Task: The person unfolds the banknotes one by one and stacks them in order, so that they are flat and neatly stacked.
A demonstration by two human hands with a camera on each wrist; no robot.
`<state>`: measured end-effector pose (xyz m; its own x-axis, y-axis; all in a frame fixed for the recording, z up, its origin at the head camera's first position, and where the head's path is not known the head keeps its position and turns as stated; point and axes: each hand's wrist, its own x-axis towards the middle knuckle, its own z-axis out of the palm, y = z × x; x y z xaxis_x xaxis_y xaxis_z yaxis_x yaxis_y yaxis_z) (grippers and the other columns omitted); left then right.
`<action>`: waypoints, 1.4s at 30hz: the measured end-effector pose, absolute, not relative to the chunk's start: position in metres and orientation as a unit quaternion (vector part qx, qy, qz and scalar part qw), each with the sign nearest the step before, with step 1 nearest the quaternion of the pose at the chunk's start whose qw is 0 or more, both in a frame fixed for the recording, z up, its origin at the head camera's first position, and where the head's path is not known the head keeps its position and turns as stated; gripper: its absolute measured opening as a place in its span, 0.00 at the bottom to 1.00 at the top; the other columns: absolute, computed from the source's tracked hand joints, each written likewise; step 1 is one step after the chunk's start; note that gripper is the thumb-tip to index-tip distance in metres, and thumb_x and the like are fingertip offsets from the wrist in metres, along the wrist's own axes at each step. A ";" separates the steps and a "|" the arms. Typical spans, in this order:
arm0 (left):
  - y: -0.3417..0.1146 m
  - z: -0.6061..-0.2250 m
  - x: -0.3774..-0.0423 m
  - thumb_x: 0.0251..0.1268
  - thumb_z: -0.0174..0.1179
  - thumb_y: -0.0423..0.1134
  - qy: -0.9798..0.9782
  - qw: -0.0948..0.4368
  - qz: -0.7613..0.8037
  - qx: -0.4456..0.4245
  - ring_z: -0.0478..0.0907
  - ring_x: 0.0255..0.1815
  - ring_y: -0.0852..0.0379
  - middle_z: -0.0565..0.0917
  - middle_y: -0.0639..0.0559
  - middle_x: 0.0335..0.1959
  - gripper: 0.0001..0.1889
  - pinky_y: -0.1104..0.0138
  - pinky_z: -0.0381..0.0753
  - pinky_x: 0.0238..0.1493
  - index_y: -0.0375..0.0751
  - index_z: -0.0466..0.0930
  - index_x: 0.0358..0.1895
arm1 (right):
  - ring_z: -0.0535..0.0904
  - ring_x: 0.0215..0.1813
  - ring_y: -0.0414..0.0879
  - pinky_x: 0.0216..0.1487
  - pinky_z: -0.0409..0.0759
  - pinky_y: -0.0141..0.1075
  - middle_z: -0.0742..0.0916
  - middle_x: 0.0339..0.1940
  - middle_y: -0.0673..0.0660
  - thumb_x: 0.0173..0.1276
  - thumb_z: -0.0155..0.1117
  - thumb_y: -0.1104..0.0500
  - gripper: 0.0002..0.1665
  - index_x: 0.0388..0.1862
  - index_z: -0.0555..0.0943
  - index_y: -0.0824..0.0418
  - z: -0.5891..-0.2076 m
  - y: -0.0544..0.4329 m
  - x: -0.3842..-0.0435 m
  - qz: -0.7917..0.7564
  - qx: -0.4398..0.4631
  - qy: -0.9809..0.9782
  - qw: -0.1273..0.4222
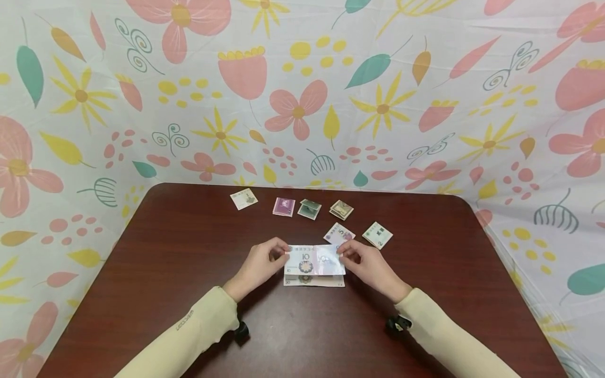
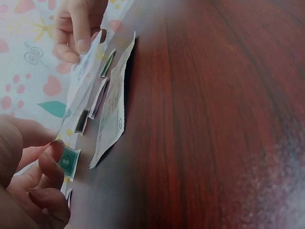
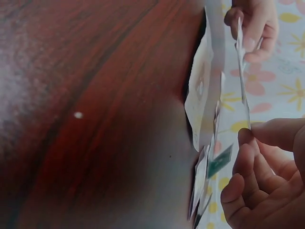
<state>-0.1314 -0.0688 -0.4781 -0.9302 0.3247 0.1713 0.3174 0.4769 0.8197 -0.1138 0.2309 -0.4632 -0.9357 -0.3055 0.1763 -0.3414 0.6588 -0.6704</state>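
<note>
A banknote marked 10 (image 1: pixel 302 257) is stretched between both hands, lifted off the table. My left hand (image 1: pixel 260 265) pinches its left end between thumb and fingers. At the right end, my right hand (image 1: pixel 372 269) pinches it the same way. Below it a banknote marked 20 (image 1: pixel 321 282) lies on the table, partly covered in the head view. The left wrist view shows this lower note (image 2: pixel 113 107) flat on the wood with slightly raised edges, apart from the held one. In the right wrist view the held note (image 3: pixel 243 81) is seen nearly edge-on.
Farther back on the brown table (image 1: pixel 189 252) lie a pale note (image 1: pixel 243 199), a folded purple note (image 1: pixel 283 206), a folded green note (image 1: pixel 309 208) and a folded brownish note (image 1: pixel 341 209). Nearer are a note marked 5 (image 1: pixel 338 233) and a greenish folded note (image 1: pixel 377 234). Patterned cloth (image 1: pixel 298 142) hangs behind.
</note>
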 end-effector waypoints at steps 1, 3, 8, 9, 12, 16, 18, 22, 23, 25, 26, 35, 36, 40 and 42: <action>-0.069 -0.479 -0.131 0.66 0.68 0.29 0.860 0.009 0.474 0.188 0.71 0.21 0.64 0.87 0.52 0.32 0.06 0.70 0.73 0.27 0.41 0.85 0.42 | 0.79 0.33 0.37 0.36 0.77 0.32 0.87 0.31 0.45 0.67 0.72 0.68 0.09 0.43 0.85 0.57 -0.464 0.231 -0.113 0.369 0.180 -0.912 0.021; -0.071 -0.480 -0.131 0.66 0.68 0.29 0.861 0.017 0.469 0.194 0.70 0.20 0.65 0.87 0.52 0.32 0.06 0.70 0.73 0.27 0.41 0.85 0.43 | 0.78 0.33 0.36 0.36 0.77 0.32 0.87 0.30 0.45 0.67 0.72 0.67 0.09 0.43 0.85 0.57 -0.466 0.231 -0.112 0.364 0.182 -0.913 0.012; -0.072 -0.482 -0.129 0.66 0.69 0.32 0.874 0.042 0.441 0.199 0.71 0.21 0.65 0.87 0.54 0.32 0.06 0.70 0.74 0.27 0.43 0.86 0.43 | 0.78 0.32 0.35 0.37 0.77 0.33 0.86 0.29 0.44 0.68 0.71 0.68 0.08 0.43 0.84 0.58 -0.470 0.231 -0.109 0.359 0.188 -0.914 -0.021; -0.072 -0.482 -0.128 0.66 0.69 0.33 0.878 0.045 0.434 0.199 0.72 0.22 0.65 0.87 0.55 0.32 0.06 0.69 0.74 0.28 0.44 0.86 0.44 | 0.78 0.32 0.35 0.37 0.77 0.33 0.85 0.29 0.44 0.68 0.70 0.68 0.08 0.43 0.84 0.58 -0.470 0.231 -0.108 0.359 0.190 -0.913 -0.025; -0.072 -0.482 -0.127 0.66 0.70 0.34 0.888 0.047 0.410 0.202 0.75 0.26 0.64 0.86 0.58 0.32 0.06 0.68 0.75 0.32 0.46 0.86 0.43 | 0.77 0.32 0.35 0.37 0.78 0.33 0.85 0.29 0.44 0.69 0.70 0.68 0.08 0.43 0.84 0.58 -0.472 0.232 -0.108 0.355 0.196 -0.913 -0.035; -0.071 -0.483 -0.126 0.66 0.70 0.36 0.898 0.043 0.386 0.206 0.78 0.30 0.63 0.85 0.61 0.30 0.06 0.66 0.76 0.35 0.48 0.87 0.43 | 0.77 0.31 0.34 0.37 0.78 0.32 0.84 0.29 0.44 0.69 0.69 0.68 0.07 0.43 0.84 0.58 -0.475 0.232 -0.108 0.347 0.201 -0.915 -0.040; -0.070 -0.484 -0.126 0.66 0.71 0.36 0.902 0.039 0.377 0.208 0.79 0.31 0.63 0.85 0.62 0.30 0.06 0.65 0.76 0.36 0.48 0.86 0.42 | 0.76 0.31 0.34 0.37 0.77 0.32 0.84 0.29 0.44 0.69 0.69 0.68 0.07 0.43 0.83 0.58 -0.476 0.231 -0.108 0.344 0.204 -0.916 -0.039; -0.069 -0.487 -0.126 0.65 0.71 0.36 0.908 0.031 0.362 0.207 0.79 0.31 0.63 0.84 0.63 0.29 0.06 0.63 0.76 0.36 0.49 0.86 0.42 | 0.75 0.30 0.33 0.35 0.76 0.32 0.83 0.28 0.44 0.68 0.68 0.68 0.07 0.43 0.83 0.59 -0.478 0.230 -0.109 0.338 0.210 -0.916 -0.038; -0.069 -0.488 -0.126 0.65 0.72 0.36 0.910 0.030 0.357 0.207 0.79 0.31 0.63 0.84 0.63 0.29 0.06 0.63 0.76 0.36 0.49 0.86 0.41 | 0.74 0.29 0.33 0.35 0.76 0.32 0.83 0.27 0.43 0.68 0.68 0.68 0.07 0.43 0.83 0.59 -0.479 0.230 -0.109 0.335 0.211 -0.917 -0.037; -0.069 -0.490 -0.126 0.65 0.72 0.36 0.913 0.029 0.350 0.206 0.79 0.31 0.63 0.83 0.63 0.29 0.06 0.63 0.77 0.36 0.49 0.86 0.41 | 0.73 0.29 0.32 0.34 0.75 0.31 0.82 0.27 0.43 0.68 0.69 0.68 0.07 0.42 0.83 0.59 -0.480 0.229 -0.109 0.327 0.213 -0.920 -0.035; -0.069 -0.491 -0.125 0.64 0.72 0.36 0.914 0.027 0.347 0.206 0.79 0.31 0.63 0.83 0.63 0.29 0.06 0.62 0.77 0.36 0.49 0.86 0.41 | 0.73 0.28 0.32 0.34 0.75 0.31 0.82 0.26 0.42 0.67 0.69 0.68 0.07 0.42 0.83 0.59 -0.481 0.229 -0.109 0.323 0.213 -0.922 -0.034; -0.067 -0.493 -0.125 0.63 0.73 0.37 0.919 0.024 0.335 0.207 0.80 0.32 0.61 0.83 0.63 0.29 0.07 0.61 0.77 0.35 0.50 0.86 0.41 | 0.71 0.28 0.32 0.33 0.74 0.31 0.80 0.25 0.42 0.66 0.69 0.68 0.07 0.41 0.83 0.60 -0.481 0.227 -0.110 0.306 0.218 -0.926 -0.025; -0.067 -0.493 -0.125 0.63 0.73 0.37 0.919 0.023 0.335 0.208 0.80 0.32 0.61 0.82 0.63 0.29 0.07 0.61 0.77 0.35 0.50 0.86 0.41 | 0.71 0.28 0.32 0.34 0.74 0.31 0.80 0.25 0.42 0.66 0.69 0.68 0.07 0.41 0.83 0.60 -0.481 0.227 -0.110 0.306 0.218 -0.926 -0.027; -0.066 -0.494 -0.125 0.63 0.73 0.37 0.919 0.018 0.332 0.210 0.80 0.31 0.60 0.82 0.63 0.29 0.07 0.61 0.77 0.34 0.50 0.86 0.41 | 0.71 0.28 0.32 0.33 0.73 0.31 0.79 0.25 0.42 0.66 0.68 0.69 0.06 0.41 0.83 0.60 -0.480 0.227 -0.110 0.304 0.218 -0.927 -0.030; -0.066 -0.494 -0.125 0.64 0.73 0.37 0.919 0.017 0.331 0.212 0.80 0.31 0.60 0.82 0.63 0.29 0.07 0.61 0.77 0.34 0.50 0.86 0.41 | 0.70 0.27 0.33 0.32 0.73 0.31 0.79 0.24 0.43 0.66 0.68 0.69 0.07 0.41 0.83 0.61 -0.480 0.226 -0.111 0.304 0.216 -0.927 -0.029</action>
